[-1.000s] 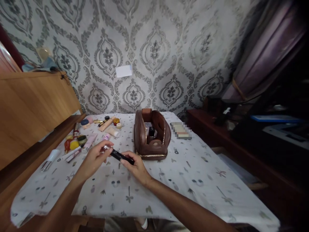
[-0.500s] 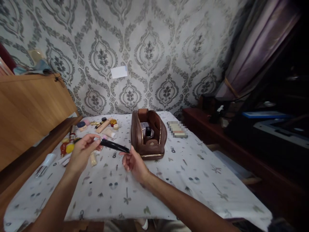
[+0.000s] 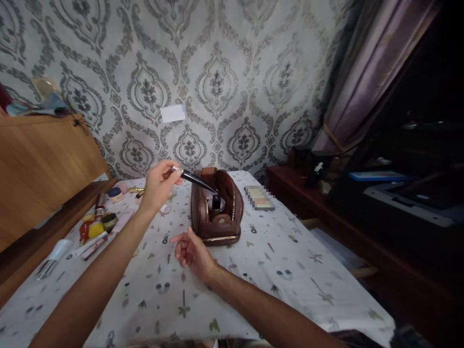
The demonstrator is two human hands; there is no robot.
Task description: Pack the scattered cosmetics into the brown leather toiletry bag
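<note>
Right of the grip, the brown bag holds at least 1 black-capped item. The left hand pinches a black tube, tilted down over it; the right hand, nearer, hangs loosely uncurled.

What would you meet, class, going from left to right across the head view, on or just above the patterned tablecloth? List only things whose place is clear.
White-topped item → yellow item → jar with a dark blue lid → left hand → brown bag → pixelated flat object.
</note>
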